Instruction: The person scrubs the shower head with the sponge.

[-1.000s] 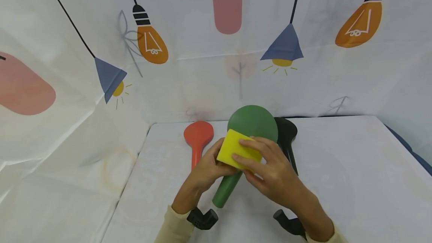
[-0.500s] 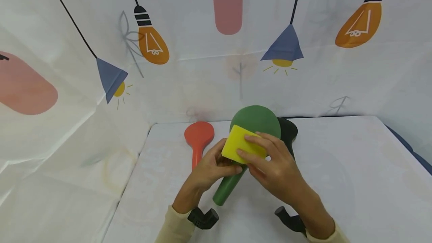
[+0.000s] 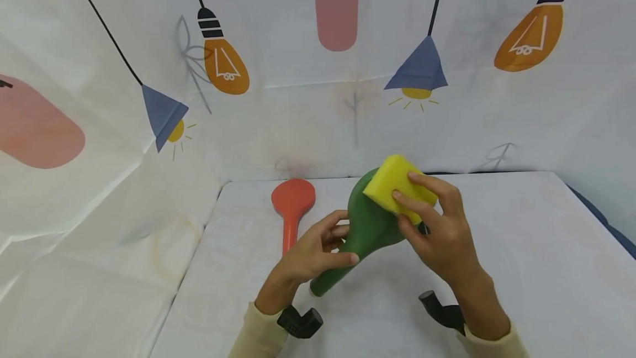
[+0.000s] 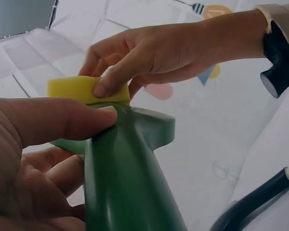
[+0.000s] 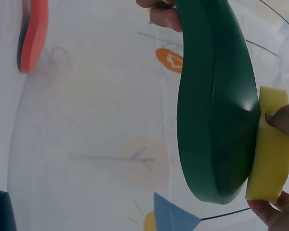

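In the head view my left hand (image 3: 318,247) grips the handle of a green ladle-shaped utensil (image 3: 365,231), its thumb lying across the handle. The utensil is tilted, its broad rounded head up and to the right. My right hand (image 3: 442,225) pinches a yellow sponge (image 3: 397,181) between thumb and fingers. The sponge lies against the head of the utensil and hides part of it. In the right wrist view, the sponge (image 5: 272,144) runs along the bulging side of the green utensil (image 5: 216,110). The left wrist view shows the handle (image 4: 125,178) close up.
A red spoon-shaped utensil (image 3: 293,203) lies on the white table (image 3: 521,269) left of the hands. A dark utensil (image 3: 423,228) is mostly hidden behind the right hand. Behind the table hangs a white sheet (image 3: 298,115) printed with lamps and bulbs.
My right hand has moved up and to the right with the sponge. The green utensil has turned, so its bulging side now shows. The left hand keeps its grip on the handle.
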`<state>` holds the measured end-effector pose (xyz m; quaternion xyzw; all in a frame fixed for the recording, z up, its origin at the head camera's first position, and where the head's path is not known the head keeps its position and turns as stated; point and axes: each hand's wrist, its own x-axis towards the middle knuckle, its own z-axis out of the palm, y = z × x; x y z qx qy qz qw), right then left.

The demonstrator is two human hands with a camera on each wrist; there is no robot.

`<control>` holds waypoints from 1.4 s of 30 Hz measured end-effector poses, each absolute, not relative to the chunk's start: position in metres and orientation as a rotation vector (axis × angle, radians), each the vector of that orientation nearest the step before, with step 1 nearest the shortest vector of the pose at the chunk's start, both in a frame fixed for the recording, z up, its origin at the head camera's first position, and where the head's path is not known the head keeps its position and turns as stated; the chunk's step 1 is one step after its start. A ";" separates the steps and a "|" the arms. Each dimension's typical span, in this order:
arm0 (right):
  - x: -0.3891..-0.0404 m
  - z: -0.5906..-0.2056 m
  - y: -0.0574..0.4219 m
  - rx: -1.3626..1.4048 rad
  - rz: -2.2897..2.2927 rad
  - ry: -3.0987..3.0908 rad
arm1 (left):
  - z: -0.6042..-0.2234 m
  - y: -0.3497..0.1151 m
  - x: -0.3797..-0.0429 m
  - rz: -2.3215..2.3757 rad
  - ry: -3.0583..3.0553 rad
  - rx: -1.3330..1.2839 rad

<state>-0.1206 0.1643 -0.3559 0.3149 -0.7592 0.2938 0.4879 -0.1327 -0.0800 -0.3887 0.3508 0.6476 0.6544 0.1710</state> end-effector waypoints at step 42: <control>-0.109 -0.370 0.128 1.099 0.566 -1.884 | -0.387 -0.079 -0.133 1.860 2.149 0.623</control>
